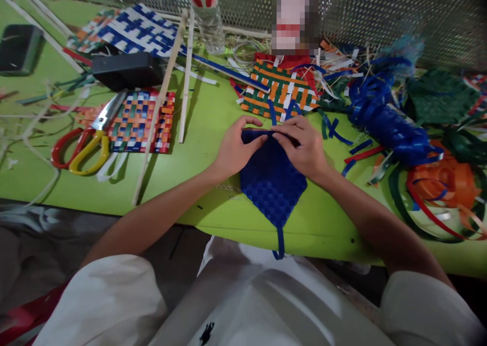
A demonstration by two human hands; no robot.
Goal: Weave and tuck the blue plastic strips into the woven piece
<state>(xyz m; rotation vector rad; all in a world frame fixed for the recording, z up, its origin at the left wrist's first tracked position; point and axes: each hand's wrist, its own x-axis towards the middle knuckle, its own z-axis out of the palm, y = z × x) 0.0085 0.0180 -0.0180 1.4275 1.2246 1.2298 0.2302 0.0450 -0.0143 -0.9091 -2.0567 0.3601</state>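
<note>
A dark blue woven piece point(272, 183) lies on the green table point(205, 173) in front of me, its pointed lower end toward my body. A blue strip loop hangs from that point over the table edge. My left hand point(243, 145) grips the piece's upper left edge between thumb and fingers. At the upper right edge, my right hand point(300, 140) pinches the weave near its top middle. Short blue strips point(273, 112) stick up beyond the top edge, between and behind my hands.
Red-and-yellow scissors point(89, 145), a checkered woven piece point(137, 120) and thin sticks point(162, 97) lie left. Behind are a black box point(127, 69), a bottle point(209, 21) and an orange-green woven piece point(262, 90). Blue strip rolls point(388, 117) and orange strips point(443, 178) crowd the right.
</note>
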